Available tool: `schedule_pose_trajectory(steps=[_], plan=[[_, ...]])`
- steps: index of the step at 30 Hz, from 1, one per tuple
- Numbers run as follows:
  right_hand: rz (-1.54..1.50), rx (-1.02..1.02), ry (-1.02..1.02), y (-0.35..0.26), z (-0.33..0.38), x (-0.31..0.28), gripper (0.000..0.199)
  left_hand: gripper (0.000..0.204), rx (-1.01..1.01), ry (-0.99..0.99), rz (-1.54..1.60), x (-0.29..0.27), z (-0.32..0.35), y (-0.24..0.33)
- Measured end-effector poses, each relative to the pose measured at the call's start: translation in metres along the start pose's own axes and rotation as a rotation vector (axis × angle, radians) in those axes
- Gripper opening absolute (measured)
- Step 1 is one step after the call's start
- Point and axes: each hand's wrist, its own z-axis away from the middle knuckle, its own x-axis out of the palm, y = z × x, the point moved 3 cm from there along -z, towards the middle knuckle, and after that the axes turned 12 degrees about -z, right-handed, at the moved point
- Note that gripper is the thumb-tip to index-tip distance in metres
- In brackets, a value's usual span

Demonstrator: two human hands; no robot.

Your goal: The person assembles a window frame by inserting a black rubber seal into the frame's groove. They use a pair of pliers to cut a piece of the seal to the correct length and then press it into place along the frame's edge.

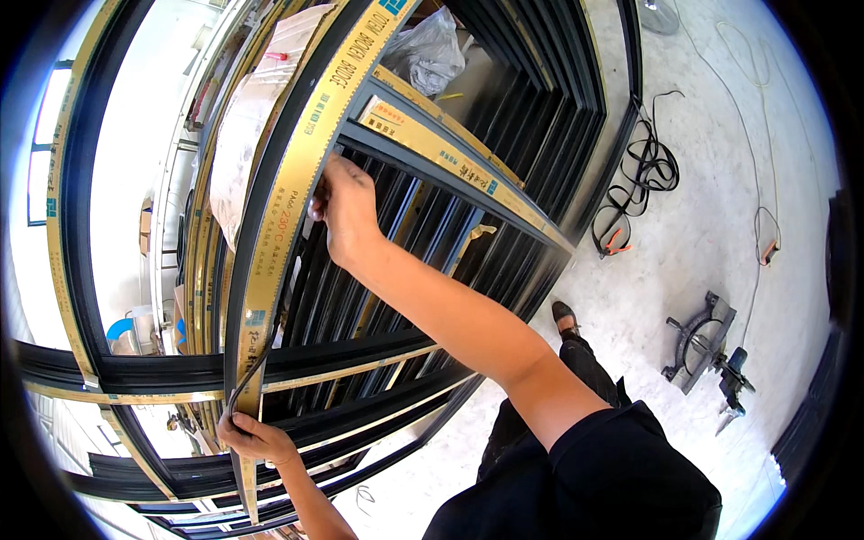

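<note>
A dark window frame with a gold protective film [286,193] along its bar stands slanted in front of me. A thin black rubber strip [255,367] runs down along this bar and bows outward near its lower part. My left hand [256,441] is closed around the strip and the bar's lower part, thumb toward the strip. Higher up, my right hand [349,205] has its fingers curled against the bar's inner edge, just below the joint with a crossbar [450,162]. What its fingertips pinch, if anything, is hidden by the hand.
Many dark frames [531,99] stand stacked behind. A crumpled clear plastic bag [427,52] and a cardboard-and-wrap bundle [247,135] lie among them. On the pale floor lie a coiled black strap [650,166], orange-handled pliers [617,243], a mitre saw [706,346] and cables.
</note>
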Motion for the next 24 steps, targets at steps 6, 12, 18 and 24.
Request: schedule_pose_trajectory(steps=[6,12,18,24], plan=[[-0.034,0.010,0.019,-0.005,-0.011,0.002,0.034,0.027,-0.035,-0.024,0.077,0.000,0.001,0.000],[0.034,-0.035,-0.011,-0.007,-0.009,0.005,0.034,0.020,-0.026,-0.017,0.097,0.000,0.002,0.000],[0.352,-0.207,-0.088,-0.001,0.008,-0.006,0.015,0.017,0.114,-0.087,0.151,0.005,0.004,-0.015],[0.283,-0.285,-0.022,-0.008,0.001,-0.005,0.017,0.015,0.214,-0.134,0.171,0.006,0.008,-0.022]])
